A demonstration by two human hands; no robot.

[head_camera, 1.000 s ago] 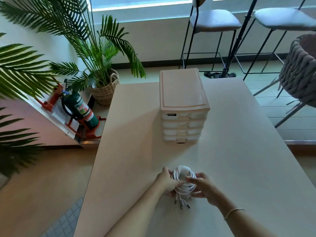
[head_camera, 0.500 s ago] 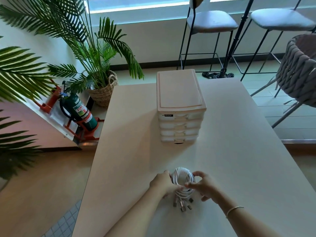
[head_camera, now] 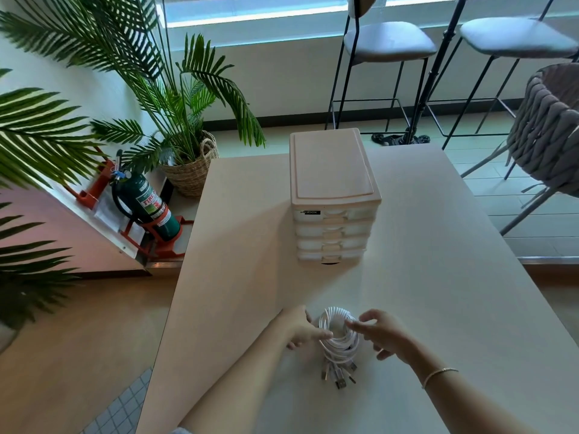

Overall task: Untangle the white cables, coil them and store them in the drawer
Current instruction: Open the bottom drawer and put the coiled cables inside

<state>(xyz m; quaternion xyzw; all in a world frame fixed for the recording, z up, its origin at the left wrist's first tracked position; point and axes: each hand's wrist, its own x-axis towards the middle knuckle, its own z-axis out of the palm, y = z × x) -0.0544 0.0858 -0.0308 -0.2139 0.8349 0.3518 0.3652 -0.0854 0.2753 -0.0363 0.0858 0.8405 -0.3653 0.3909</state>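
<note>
Item 1: bundle of white cables point(head_camera: 339, 336), wound into a round coil, lower centre of the frame, lying on the pale beige table point(head_camera: 438, 277). Several metal-tipped plug ends point(head_camera: 340, 375) fan out from the coil's near side.

Item 2: left hand point(head_camera: 299, 328), just left of the coil, fingers loosely extended, one fingertip touching the coil's left edge.

Item 3: right hand point(head_camera: 383, 335), just right of the coil, fingers slightly curled and spread, tips at the coil's right edge; whether they pinch a strand cannot be told. A thin bracelet point(head_camera: 438, 375) sits on this wrist.

Item 4: cream plastic four-drawer storage unit point(head_camera: 332, 195), centre of the frame, well apart from the coil, all drawers closed. A black label on the top drawer reads partly "abox".

Item 5: dark green fire extinguisher point(head_camera: 145, 208) in a red floor stand, left of the table; label shows "FIRE" in red, the rest unreadable.

Item 6: palm plant in a woven basket point(head_camera: 191, 170), upper left.

Item 7: two grey-seated bar stools point(head_camera: 388, 42), upper right.
</note>
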